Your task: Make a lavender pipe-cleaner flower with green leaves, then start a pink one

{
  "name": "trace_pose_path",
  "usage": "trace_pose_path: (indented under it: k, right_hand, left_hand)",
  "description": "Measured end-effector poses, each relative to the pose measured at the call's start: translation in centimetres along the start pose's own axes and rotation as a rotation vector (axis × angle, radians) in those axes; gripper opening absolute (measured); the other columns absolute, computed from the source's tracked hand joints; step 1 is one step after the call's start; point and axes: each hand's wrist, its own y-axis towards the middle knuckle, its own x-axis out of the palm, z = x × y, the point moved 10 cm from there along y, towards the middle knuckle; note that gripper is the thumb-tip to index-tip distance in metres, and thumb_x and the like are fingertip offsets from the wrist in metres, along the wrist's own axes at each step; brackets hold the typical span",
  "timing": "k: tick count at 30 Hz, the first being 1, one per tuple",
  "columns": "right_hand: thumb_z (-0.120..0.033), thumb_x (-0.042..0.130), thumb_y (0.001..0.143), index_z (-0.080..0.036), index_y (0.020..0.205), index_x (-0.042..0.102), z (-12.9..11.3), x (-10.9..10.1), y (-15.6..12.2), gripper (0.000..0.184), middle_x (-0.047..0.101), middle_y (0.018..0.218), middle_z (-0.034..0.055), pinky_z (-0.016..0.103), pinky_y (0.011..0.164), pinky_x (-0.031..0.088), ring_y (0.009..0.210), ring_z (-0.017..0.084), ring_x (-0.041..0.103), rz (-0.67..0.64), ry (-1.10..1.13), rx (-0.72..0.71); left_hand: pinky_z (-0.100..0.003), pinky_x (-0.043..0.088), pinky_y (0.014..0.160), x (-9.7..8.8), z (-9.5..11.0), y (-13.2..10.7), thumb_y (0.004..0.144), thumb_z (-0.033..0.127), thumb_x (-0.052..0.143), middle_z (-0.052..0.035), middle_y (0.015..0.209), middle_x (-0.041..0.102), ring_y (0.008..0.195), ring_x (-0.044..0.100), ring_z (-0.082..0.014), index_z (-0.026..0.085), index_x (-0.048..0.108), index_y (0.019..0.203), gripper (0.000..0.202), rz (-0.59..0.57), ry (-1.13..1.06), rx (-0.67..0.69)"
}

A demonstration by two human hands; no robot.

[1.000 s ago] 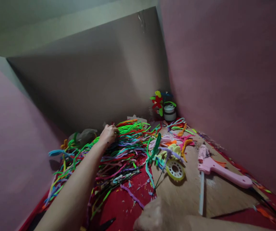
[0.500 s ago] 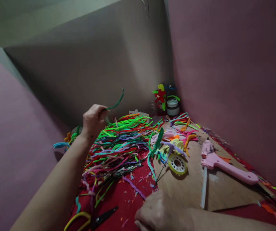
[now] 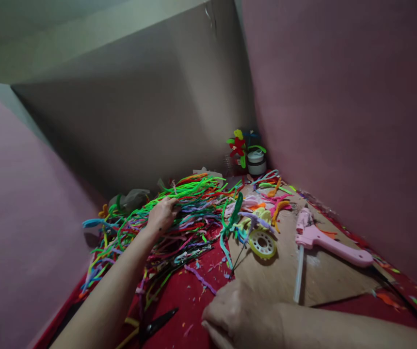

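Note:
My left hand (image 3: 163,214) rests on the heap of coloured pipe cleaners (image 3: 194,213), its fingers curled down among the strands. What those fingers hold is hidden. Low in the middle, my right hand (image 3: 235,312) is closed in a fist over the red cloth (image 3: 190,303), and its contents do not show. A purple pipe cleaner (image 3: 201,280) lies just beyond that fist. To its left are scissors (image 3: 157,325) with dark blades and yellow handles. A dark green leaf shape (image 3: 236,211) of pipe cleaner stands out beside the heap.
A wooden board (image 3: 266,278) carries a pink glue gun (image 3: 334,247) with a clear glue stick, a yellow-rimmed tape roll (image 3: 263,244) and several pipe-cleaner pieces. In the back corner, a red pipe-cleaner flower (image 3: 237,146) stands beside a white jar (image 3: 257,162). Pink walls close both sides.
My left hand has come down and to the right, from above the heap onto it. The green pipe cleaner it held up is no longer visible there. My right hand stays closed in nearly the same place.

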Motion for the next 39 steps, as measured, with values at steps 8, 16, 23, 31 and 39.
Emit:
trace_pose_path:
  k: [8, 16, 23, 31, 39]
  right_hand:
    - [-0.022, 0.043, 0.08, -0.016, 0.065, 0.056, 0.2, -0.2, -0.2, 0.02, 0.065, 0.06, 0.0019, 0.023, 0.053, 0.039, 0.055, 0.012, 0.058, -0.025, -0.079, 0.024]
    - [-0.021, 0.043, 0.079, -0.016, 0.063, 0.056, 0.0, -0.8, -0.1, 0.021, 0.063, 0.058, 0.0035, 0.024, 0.051, 0.036, 0.052, 0.012, 0.054, 0.023, -0.03, 0.033]
    - [-0.02, 0.047, 0.08, -0.014, 0.074, 0.064, 4.8, -3.8, 0.1, 0.019, 0.062, 0.061, 0.0018, 0.022, 0.054, 0.038, 0.056, 0.011, 0.053, 0.255, 0.58, 0.454]
    - [-0.033, 0.068, 0.068, -0.016, 0.089, 0.062, 7.3, -5.5, 0.3, 0.028, 0.059, 0.064, -0.0028, 0.022, 0.05, 0.041, 0.049, 0.008, 0.05, 0.731, 1.371, 0.57]
    - [-0.037, 0.063, 0.07, -0.013, 0.071, 0.062, 9.5, -6.8, -0.1, 0.025, 0.061, 0.058, 0.0008, 0.023, 0.049, 0.042, 0.047, 0.01, 0.053, 0.666, 1.182, 0.648]
  left_hand:
    - [-0.026, 0.042, 0.066, -1.6, 1.6, -0.2, 0.077, 0.033, 0.047, -0.003, 0.077, 0.059, 0.073, 0.056, -0.0174, 0.019, 0.064, 0.076, 0.022, -0.026, -0.18, 0.095]
    - [-0.021, 0.041, 0.052, -6.1, 2.9, -0.2, 0.075, 0.038, 0.05, 0.0022, 0.063, 0.061, 0.056, 0.052, -0.0117, 0.016, 0.062, 0.078, 0.025, -0.037, -0.403, 0.123]
    - [-0.022, 0.043, 0.057, -10.2, 6.7, -3.3, 0.071, 0.028, 0.055, 0.0014, 0.066, 0.064, 0.061, 0.056, -0.0134, 0.017, 0.064, 0.077, 0.015, 0.086, -0.46, 0.136]
    - [-0.023, 0.041, 0.059, -10.2, 15.2, -9.8, 0.078, 0.012, 0.047, -0.0003, 0.075, 0.064, 0.067, 0.057, -0.013, 0.021, 0.058, 0.076, 0.015, -0.073, -0.29, 0.367]
    - [-0.029, 0.046, 0.069, -8.7, 15.1, -11.9, 0.079, 0.014, 0.045, -0.0065, 0.093, 0.059, 0.081, 0.054, -0.0167, 0.019, 0.047, 0.098, 0.02, -0.142, -0.429, 0.373]
